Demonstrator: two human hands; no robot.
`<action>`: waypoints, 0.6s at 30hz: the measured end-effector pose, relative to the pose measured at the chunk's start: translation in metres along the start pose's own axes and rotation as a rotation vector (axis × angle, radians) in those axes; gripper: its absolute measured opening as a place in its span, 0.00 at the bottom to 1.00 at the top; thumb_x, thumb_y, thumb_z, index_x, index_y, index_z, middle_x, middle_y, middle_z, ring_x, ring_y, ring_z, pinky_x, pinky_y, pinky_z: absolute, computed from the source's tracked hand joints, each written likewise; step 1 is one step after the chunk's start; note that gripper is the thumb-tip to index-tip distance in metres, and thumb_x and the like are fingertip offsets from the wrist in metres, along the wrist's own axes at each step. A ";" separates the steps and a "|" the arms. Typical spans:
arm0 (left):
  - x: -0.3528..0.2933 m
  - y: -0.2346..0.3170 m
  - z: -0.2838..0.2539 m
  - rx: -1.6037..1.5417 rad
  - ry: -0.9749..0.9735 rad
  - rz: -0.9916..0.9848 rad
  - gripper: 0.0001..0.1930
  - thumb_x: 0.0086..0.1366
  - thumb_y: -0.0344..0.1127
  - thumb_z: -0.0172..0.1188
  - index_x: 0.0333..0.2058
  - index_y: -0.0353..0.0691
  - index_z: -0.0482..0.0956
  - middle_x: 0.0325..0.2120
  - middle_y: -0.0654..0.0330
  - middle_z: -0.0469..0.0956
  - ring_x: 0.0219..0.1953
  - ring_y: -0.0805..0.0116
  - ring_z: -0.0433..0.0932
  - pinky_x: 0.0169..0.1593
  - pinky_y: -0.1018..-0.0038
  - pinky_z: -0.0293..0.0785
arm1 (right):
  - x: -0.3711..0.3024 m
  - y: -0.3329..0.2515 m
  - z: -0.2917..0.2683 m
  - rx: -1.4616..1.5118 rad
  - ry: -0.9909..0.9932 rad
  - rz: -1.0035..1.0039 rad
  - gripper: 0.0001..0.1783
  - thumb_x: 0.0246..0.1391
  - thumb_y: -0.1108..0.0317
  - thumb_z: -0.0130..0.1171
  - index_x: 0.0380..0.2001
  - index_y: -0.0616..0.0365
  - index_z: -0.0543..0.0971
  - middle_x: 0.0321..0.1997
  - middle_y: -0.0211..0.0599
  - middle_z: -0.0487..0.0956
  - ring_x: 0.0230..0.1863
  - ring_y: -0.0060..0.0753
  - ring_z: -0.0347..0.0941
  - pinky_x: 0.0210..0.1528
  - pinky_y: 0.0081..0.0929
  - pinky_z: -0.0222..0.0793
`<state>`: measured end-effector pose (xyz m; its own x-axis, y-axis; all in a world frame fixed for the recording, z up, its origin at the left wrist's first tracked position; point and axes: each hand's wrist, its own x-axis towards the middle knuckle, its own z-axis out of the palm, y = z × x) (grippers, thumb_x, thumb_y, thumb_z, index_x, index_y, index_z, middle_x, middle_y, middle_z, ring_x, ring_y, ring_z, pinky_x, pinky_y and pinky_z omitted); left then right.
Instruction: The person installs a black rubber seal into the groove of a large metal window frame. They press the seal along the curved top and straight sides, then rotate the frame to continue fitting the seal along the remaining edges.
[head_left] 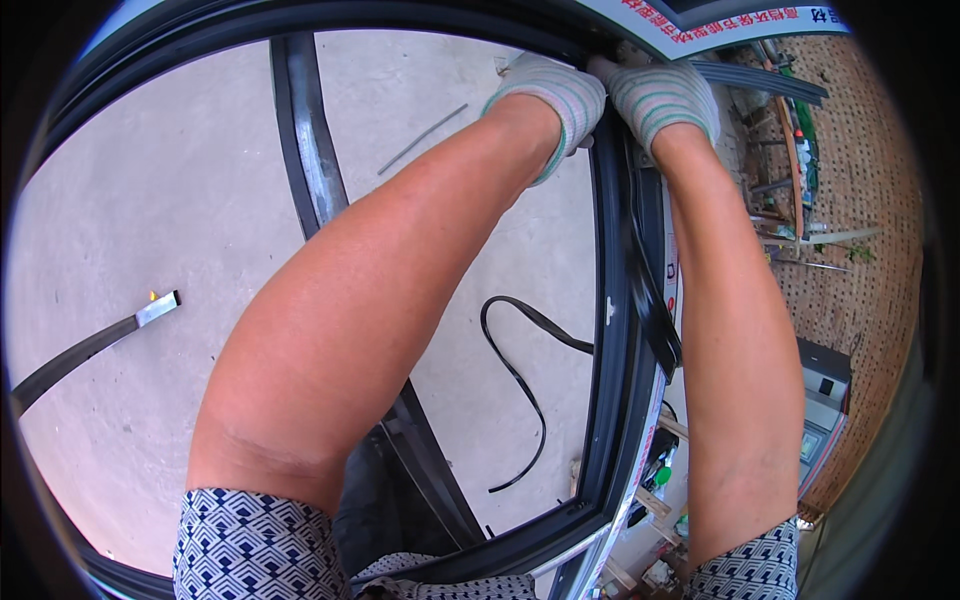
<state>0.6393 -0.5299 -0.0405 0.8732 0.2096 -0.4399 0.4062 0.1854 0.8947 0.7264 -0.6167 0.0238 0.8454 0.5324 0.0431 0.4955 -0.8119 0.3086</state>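
A large dark window frame [603, 250] lies before me, and both my hands are at its far right corner. My left hand [560, 95], in a striped knit glove, is curled against the inner edge of that corner; its fingertips are mostly hidden. Close beside it, my right hand [665, 100], in a matching glove, is bent over the frame's outer side with its thumb toward the corner. What its fingers press or pinch is hidden. A black rubber strip [655, 310] runs down along the right side of the frame from under my right hand.
A dark crossbar [300, 120] spans the frame. Below lie pale floor [150, 200], a looped black strip [540, 400], a thin grey rod [422, 138] and a metal-tipped dark bar [90, 345]. At right are a cluttered rack [795, 150] and a grey machine [825, 400].
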 end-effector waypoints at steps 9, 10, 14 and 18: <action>0.009 -0.005 0.005 0.071 0.103 0.064 0.21 0.73 0.48 0.50 0.28 0.38 0.79 0.22 0.59 0.80 0.24 0.69 0.78 0.35 0.72 0.77 | 0.005 0.001 0.017 0.023 0.093 -0.030 0.28 0.62 0.42 0.51 0.55 0.47 0.83 0.56 0.48 0.82 0.56 0.54 0.79 0.59 0.46 0.74; 0.010 -0.005 0.003 0.073 0.093 0.075 0.21 0.73 0.48 0.50 0.27 0.38 0.79 0.22 0.58 0.80 0.24 0.69 0.78 0.35 0.71 0.77 | 0.004 0.001 0.014 0.041 0.063 -0.002 0.29 0.61 0.41 0.53 0.56 0.46 0.83 0.57 0.48 0.82 0.57 0.55 0.78 0.60 0.46 0.73; -0.004 0.007 0.002 0.101 0.039 0.042 0.23 0.73 0.43 0.45 0.52 0.32 0.81 0.51 0.45 0.82 0.52 0.44 0.81 0.57 0.60 0.74 | 0.006 0.002 0.010 0.076 0.022 0.105 0.33 0.56 0.38 0.59 0.56 0.48 0.82 0.58 0.47 0.82 0.60 0.58 0.75 0.62 0.43 0.70; 0.000 0.003 -0.002 0.177 0.138 0.143 0.24 0.70 0.47 0.50 0.49 0.33 0.83 0.46 0.43 0.84 0.50 0.45 0.82 0.55 0.60 0.76 | -0.009 -0.004 -0.012 0.219 -0.037 0.159 0.37 0.56 0.36 0.58 0.50 0.61 0.83 0.51 0.58 0.83 0.54 0.56 0.80 0.57 0.45 0.75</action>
<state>0.6401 -0.5277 -0.0382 0.8849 0.3530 -0.3040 0.3331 -0.0232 0.9426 0.7141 -0.6156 0.0335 0.9206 0.3885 0.0388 0.3841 -0.9191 0.0877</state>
